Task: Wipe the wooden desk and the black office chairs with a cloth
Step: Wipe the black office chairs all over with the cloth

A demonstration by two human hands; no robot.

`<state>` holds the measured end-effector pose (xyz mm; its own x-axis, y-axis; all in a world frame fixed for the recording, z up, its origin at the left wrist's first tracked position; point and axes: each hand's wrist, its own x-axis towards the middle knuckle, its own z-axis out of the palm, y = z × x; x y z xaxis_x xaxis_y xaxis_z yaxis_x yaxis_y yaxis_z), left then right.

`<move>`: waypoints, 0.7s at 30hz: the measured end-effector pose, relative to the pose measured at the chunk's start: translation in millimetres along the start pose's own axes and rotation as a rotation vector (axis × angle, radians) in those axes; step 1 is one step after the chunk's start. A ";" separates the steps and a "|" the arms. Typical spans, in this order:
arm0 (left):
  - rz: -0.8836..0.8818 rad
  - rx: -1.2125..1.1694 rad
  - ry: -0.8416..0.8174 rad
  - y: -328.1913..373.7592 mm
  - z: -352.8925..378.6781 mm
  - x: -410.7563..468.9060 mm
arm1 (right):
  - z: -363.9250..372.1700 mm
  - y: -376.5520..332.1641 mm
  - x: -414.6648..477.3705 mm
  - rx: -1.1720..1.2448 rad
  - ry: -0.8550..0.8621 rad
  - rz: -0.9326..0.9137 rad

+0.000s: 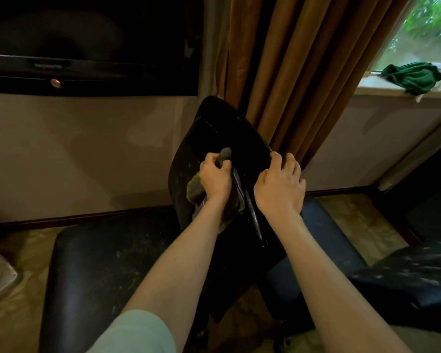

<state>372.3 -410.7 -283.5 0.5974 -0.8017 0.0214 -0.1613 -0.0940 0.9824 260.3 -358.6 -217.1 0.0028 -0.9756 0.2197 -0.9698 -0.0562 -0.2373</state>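
Taking the black chair backrest (222,138) in the middle of the view as the landmark: far to its left and higher up, a dark television screen (87,44) hangs on the pale wall. Below and to the left of the backrest lies a black chair seat (99,263), its surface speckled with pale dust, and a light sleeve (138,335) covers the left upper arm at the bottom edge. The left hand (215,179) is closed in a fist around a grey cloth (224,155) with a green fuzzy edge, and presses it against the front face of the backrest, a little left of its centre; part of the cloth sticks out above the knuckles and more hangs out below the palm. The backrest itself stands tilted, its top leaning away toward the wall, with dusty flecks along its left side. The right hand (280,189) grips the backrest's right edge, fingers curled over the rim and thumb on the near side, holding nothing else. Directly behind the backrest and to its right hangs a brown curtain (303,72) in long folds. Lower right of the backrest, a second black chair seat (405,273) shows, blurred. Far upper right of the backrest, a crumpled green cloth (415,77) lies on the window sill (374,86), with greenery beyond the glass. The wooden desk cannot be made out for certain.
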 end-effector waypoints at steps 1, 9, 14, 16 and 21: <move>-0.046 -0.001 -0.017 -7.4 -5.1 1.2 | 0.5 -0.2 -0.4 -0.007 0.005 0.002; -0.214 -0.165 -0.063 -31.1 -52.1 -12.7 | -1.7 -4.0 -2.3 0.007 0.027 -0.026; 0.113 -0.148 -0.129 21.1 -56.2 -68.2 | -6.4 -4.7 -0.5 0.176 0.051 0.008; 0.207 -0.100 -0.166 24.1 -37.2 -93.4 | -7.9 -1.8 -0.2 0.252 0.074 0.014; 0.202 -0.078 -0.119 -3.3 -7.2 -124.4 | -8.5 12.8 -2.0 0.416 0.103 0.069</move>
<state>304.1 -306.4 -288.2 0.4616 -0.8639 0.2014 -0.2042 0.1175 0.9719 245.8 -355.6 -212.5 -0.1033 -0.9550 0.2780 -0.7859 -0.0929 -0.6113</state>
